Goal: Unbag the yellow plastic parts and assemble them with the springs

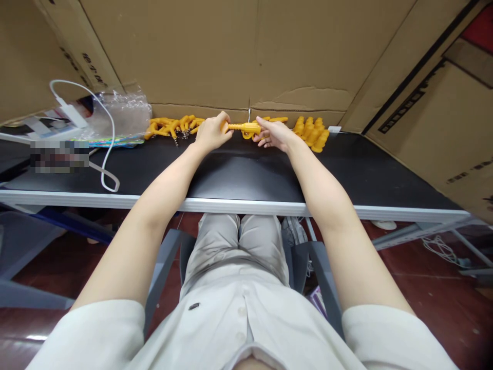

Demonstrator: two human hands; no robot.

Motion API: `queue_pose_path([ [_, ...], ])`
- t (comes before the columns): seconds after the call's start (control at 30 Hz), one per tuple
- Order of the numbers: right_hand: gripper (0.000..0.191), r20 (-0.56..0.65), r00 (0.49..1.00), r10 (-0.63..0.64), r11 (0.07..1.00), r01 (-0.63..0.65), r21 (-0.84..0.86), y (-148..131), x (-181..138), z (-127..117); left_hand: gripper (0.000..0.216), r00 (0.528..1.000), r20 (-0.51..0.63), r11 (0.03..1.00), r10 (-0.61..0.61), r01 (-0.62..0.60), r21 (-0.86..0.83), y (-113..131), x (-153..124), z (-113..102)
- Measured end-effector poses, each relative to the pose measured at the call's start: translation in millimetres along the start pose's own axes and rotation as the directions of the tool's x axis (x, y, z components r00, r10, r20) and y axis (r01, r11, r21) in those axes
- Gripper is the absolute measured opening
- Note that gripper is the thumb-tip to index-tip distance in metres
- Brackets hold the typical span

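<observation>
Both hands meet over the back of the black table, on a yellow plastic piece (250, 127) that looks like a small toy gun, with a ridged, narrow left part and a ring below its thicker part. My left hand (211, 133) is closed around its left end. At its right end, the thumb and fingers of my right hand (278, 134) grip it, hiding that end. Left of my left hand lies a pile of branching yellow pieces (169, 126), some with short metal chains. Several stepped, cone-like yellow pieces (311, 133) stand just beyond my right hand.
A clear plastic bag (123, 110) and a white cable (114, 128) lie at the table's left. Cardboard walls (239, 51) enclose the back and sides. A small white object (334, 129) sits at the back right. The table's metal front edge (246, 206) runs above my lap.
</observation>
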State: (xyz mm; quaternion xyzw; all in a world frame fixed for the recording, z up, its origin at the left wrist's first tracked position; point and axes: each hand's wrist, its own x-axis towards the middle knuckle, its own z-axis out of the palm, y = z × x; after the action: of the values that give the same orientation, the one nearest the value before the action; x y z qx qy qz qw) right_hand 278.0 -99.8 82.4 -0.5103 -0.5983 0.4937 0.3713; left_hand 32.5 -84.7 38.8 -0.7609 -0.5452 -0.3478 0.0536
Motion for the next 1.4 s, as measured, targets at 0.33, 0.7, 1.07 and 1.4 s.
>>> queue_pose_path([
  [0.33,0.066,-0.026,0.999,0.025,0.999,-0.026,-0.023,0,3,0,0.047,0.999,0.041,0.999,-0.029,0.030,-0.011,3,0,-1],
  [0.7,0.069,-0.016,0.998,0.064,0.997,-0.065,-0.042,2,6,-2,0.043,1.000,0.012,1.000,-0.018,0.018,0.014,5,-1,-1],
  [1.07,0.022,0.044,0.998,-0.051,0.998,0.049,0.050,-3,-10,-7,0.043,0.999,0.036,0.999,-0.034,0.034,-0.010,2,1,-2],
  [1.4,0.033,0.047,0.998,-0.053,0.997,0.050,0.063,-5,-10,-6,0.048,1.000,0.011,1.000,-0.008,0.008,-0.018,1,1,0],
])
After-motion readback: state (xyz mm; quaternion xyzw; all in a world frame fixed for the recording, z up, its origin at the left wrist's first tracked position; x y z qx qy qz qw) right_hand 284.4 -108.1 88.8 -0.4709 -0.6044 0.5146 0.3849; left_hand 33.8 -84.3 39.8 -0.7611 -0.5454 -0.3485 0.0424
